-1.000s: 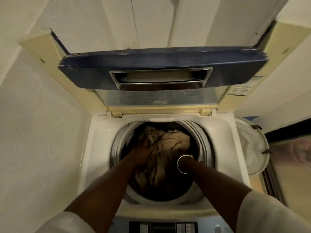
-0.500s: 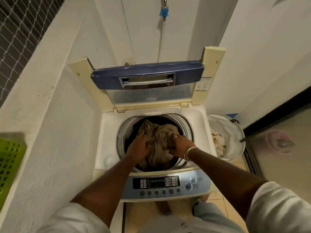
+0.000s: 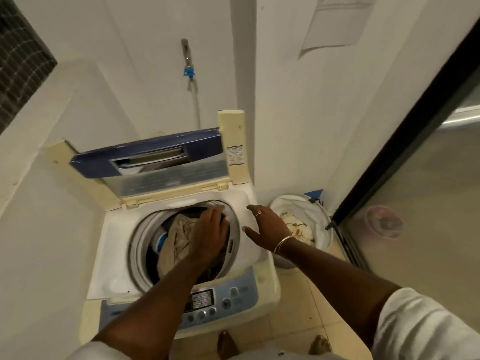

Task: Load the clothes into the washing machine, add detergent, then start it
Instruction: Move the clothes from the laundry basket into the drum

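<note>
Cream washing machine [image 3: 114, 242] stands lid-up, beige clothes [image 3: 179, 237] in its drum [image 3: 136, 242]; more cloth [image 3: 296, 227] lies in the basket [image 3: 320, 211] beside it. The left hand [image 3: 210, 229] presses flat on the load, the right hand [image 3: 267, 229] spread, empty. Loading looks unfinished; detergent, start remain.

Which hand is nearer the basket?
Right. The right hand is over the washer, just left of the basket; the left hand is farther left, over the clothes in the drum.

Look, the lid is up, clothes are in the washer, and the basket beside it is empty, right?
No. The basket is not empty: the head view shows laundry in it. The lid is up and clothes are in the washer.
</note>
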Tool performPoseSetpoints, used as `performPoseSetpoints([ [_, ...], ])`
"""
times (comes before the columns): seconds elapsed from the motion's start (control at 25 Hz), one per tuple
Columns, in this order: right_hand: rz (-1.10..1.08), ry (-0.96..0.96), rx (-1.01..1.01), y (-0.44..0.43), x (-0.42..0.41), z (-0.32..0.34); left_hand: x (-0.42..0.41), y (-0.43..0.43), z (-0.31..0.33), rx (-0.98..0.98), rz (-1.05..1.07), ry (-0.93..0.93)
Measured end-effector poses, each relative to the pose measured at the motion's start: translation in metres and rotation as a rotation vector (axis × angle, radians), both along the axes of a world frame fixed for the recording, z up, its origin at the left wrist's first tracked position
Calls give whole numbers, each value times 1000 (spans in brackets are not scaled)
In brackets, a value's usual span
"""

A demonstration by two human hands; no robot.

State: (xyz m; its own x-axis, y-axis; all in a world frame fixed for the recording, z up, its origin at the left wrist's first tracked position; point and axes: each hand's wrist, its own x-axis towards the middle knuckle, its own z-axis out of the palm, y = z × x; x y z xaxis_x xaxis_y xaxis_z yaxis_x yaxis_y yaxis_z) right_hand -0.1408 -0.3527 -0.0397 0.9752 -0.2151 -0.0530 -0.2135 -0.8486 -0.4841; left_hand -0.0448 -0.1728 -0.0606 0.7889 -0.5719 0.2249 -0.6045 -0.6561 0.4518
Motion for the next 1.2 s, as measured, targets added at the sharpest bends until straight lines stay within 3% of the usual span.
performPoseSetpoints([
  [0.28,-99,-60,155,-134,-45,1,-50,-164,13,-105,-99,63],
  [0.6,-115,72,163,-243,-41,-23,-65,-261,-22,-100,22,305],
  [1.0,-134,376,261,-321,23,-170,-7,-348,-185,-50,99,656],
  [1.2,-81,541,256,-349,38,-287,1,-366,-284,53,132,853],
])
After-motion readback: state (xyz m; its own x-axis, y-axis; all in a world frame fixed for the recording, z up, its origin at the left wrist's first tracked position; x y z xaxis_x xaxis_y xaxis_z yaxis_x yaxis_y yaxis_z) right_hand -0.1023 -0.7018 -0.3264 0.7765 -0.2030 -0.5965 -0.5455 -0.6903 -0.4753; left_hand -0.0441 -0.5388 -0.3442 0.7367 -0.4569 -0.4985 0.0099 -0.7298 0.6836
